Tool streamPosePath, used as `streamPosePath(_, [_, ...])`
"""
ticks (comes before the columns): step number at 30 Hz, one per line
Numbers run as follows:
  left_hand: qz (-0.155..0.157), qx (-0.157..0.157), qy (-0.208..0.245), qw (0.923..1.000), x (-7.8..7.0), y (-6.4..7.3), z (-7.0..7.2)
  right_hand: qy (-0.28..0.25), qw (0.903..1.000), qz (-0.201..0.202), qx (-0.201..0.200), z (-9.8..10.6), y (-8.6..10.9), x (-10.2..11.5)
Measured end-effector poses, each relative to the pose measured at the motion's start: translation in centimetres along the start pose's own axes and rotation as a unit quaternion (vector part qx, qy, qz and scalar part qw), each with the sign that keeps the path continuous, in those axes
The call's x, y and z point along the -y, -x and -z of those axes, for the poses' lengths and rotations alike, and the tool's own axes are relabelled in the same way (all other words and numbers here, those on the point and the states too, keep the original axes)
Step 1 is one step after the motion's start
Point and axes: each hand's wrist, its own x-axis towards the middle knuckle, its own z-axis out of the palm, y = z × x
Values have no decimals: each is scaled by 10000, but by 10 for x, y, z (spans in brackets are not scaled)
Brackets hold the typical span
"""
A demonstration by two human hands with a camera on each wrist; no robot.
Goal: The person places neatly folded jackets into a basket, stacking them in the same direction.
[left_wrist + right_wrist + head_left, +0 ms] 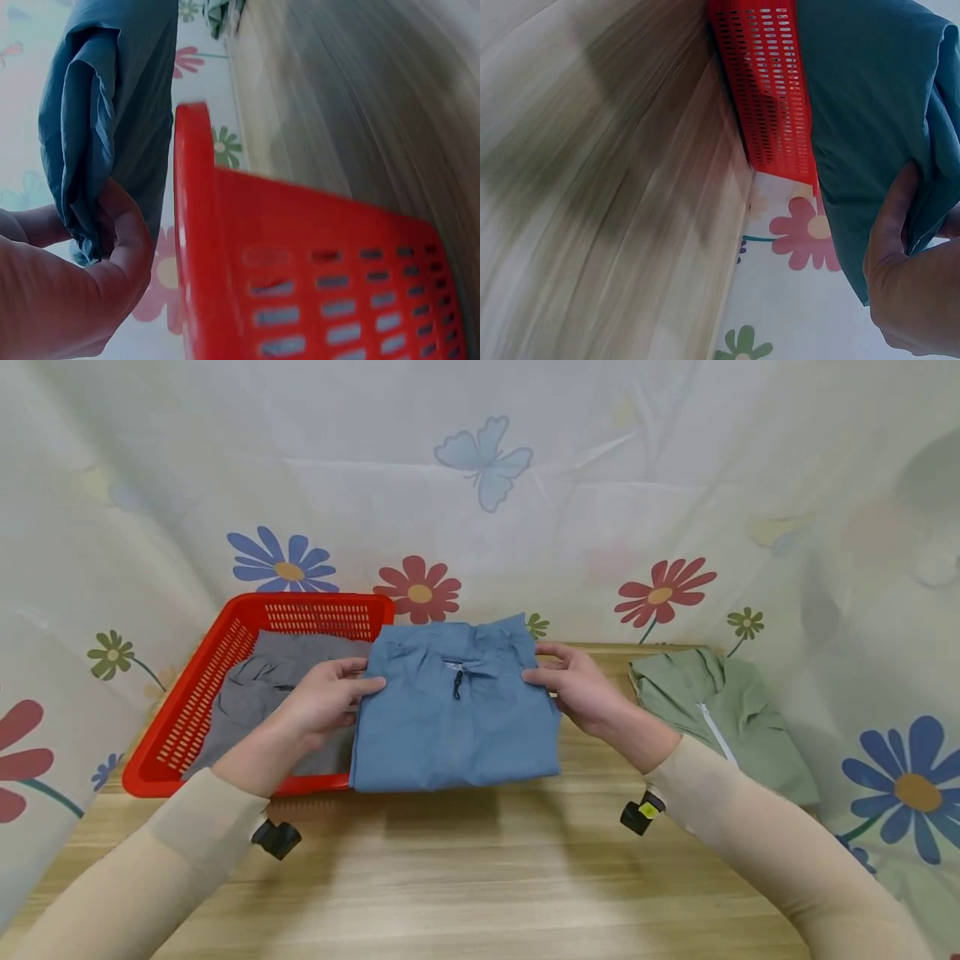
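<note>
A folded blue jacket [450, 727] with a short black zipper pull hangs in the air between the two hands, its left edge overlapping the basket's right side in the head view. The left hand [326, 697] pinches its left edge, thumb on top; in the left wrist view the folded layers [90, 127] show between thumb and fingers. At the opposite edge the right hand [573, 685] grips the jacket the same way, thumb over the front. Beneath and left of the jacket, a red plastic basket [180, 693] holds a folded grey garment [247, 710].
On the right of the wooden table [480, 877] lies a folded green jacket [750, 718] with a white zipper. Behind the table hangs a pale curtain [337, 493] printed with flowers and a butterfly. The basket's perforated wall [769, 82] rises above the tabletop.
</note>
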Motion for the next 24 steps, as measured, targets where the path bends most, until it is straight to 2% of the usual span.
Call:
streamPosePath(15, [-8,-146,-451,9989,-7,-4,30,203,9996,175,-36,-31,-23,11])
streamPosePath(24, [293,231,-1093,9933,-4,-13,61,293,9994,150,-61,-49,-41,8])
